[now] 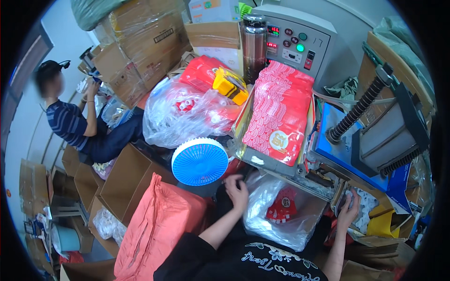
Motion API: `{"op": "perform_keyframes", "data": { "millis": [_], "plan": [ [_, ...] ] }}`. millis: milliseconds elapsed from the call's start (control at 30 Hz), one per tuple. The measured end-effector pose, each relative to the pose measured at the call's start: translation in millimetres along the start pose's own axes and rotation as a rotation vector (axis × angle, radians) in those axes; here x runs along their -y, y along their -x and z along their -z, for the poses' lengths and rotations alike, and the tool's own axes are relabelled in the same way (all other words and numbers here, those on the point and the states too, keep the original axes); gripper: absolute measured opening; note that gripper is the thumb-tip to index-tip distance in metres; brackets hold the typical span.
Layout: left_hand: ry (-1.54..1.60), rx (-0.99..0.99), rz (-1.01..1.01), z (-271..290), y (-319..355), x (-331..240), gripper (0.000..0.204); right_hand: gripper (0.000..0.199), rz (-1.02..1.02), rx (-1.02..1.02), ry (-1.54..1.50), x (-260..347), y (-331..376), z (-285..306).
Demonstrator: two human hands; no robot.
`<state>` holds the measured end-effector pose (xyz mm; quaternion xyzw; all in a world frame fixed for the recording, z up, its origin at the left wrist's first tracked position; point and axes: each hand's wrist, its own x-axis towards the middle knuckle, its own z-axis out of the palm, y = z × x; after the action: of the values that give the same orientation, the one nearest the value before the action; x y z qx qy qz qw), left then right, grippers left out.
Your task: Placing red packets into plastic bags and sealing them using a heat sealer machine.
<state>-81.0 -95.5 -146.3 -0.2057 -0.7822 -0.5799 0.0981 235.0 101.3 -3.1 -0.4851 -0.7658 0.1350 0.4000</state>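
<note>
My left hand (pixel 237 191) is at the near edge of the machine table, just right of a blue-and-white round fan (pixel 199 161). Its fingers are loosely bent and apart, with nothing visible in them. Over on the right, my right hand (pixel 348 209) is closed around the side of a dark, flat-edged thing below the press; its kind is hard to tell. Between my arms lies a clear plastic bag (pixel 300 234) with a red printed pouch (pixel 282 206) in it. A stack of red patterned pouches (pixel 279 107) rests in a tray above it.
A press with a blue plate (pixel 335 124) and spring-wrapped posts stands at the right, before a grey control box (pixel 300 23). A thermos (pixel 254 47) is behind the tray. Left are a yellow pack (pixel 230 86), a pink sack (pixel 159 229), cartons (pixel 140 47) and a seated person (pixel 70 117).
</note>
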Motion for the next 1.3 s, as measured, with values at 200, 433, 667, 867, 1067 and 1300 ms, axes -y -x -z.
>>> {"op": "perform_keyframes", "data": {
  "millis": [200,433,667,867,1067,1300],
  "plan": [
    [0.468,0.109,-0.03,61.6,-69.6,-161.6,0.018,0.023,0.019,0.0,-0.042,-4.6,1.3,1.7],
    [-0.339,0.058,-0.007,123.5,-327.2,-96.2,0.028,0.023,0.021,0.033,-0.074,-4.8,2.2,2.0],
    [-0.809,0.874,-0.055,73.0,-356.5,1.7,0.03,0.022,0.009,0.018,-0.09,3.3,2.3,3.7],
    [-0.976,0.854,0.008,50.6,-348.9,-33.4,0.036,0.022,0.001,0.039,-0.056,3.9,1.7,2.8],
    [-1.04,0.795,-0.136,49.5,-327.7,-73.9,0.036,0.022,0.011,0.032,-0.063,1.9,1.7,1.8],
    [-0.821,0.605,-0.18,41.2,-319.2,-79.5,0.031,0.022,0.02,0.027,-0.049,3.3,2.1,2.4]
  ]
}}
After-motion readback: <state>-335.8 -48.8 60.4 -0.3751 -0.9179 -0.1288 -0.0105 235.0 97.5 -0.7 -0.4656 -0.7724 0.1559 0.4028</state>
